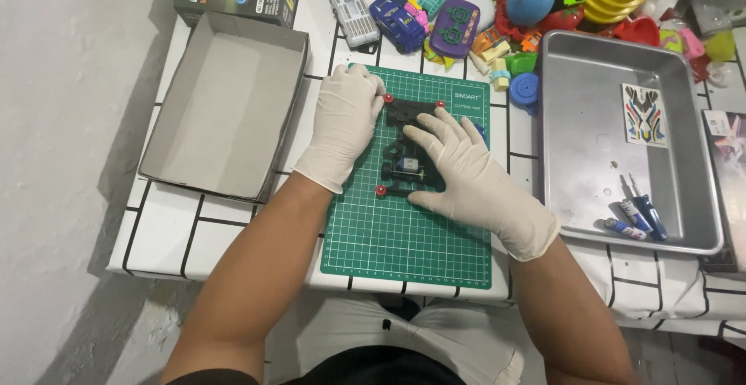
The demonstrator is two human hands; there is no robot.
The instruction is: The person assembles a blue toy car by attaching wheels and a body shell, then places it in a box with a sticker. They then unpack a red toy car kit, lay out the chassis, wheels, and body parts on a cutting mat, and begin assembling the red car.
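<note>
Both gloved hands press flat on black toy chassis (404, 148) on green mat (404, 245): left hand (344, 121) steadies top corner, right hand (466, 175) covers its side, nothing gripped. Slipping could pop red rollers loose.

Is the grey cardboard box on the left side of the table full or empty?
Empty. The cardboard box lies open-side up, and only its bare grey bottom and low walls show; nothing lies inside it.

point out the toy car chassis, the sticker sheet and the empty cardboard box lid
black toy car chassis (406, 140), head view, bare middle of frame
sticker sheet (643, 114), head view, its centre
cardboard box lid (225, 105), head view, inner floor
</note>
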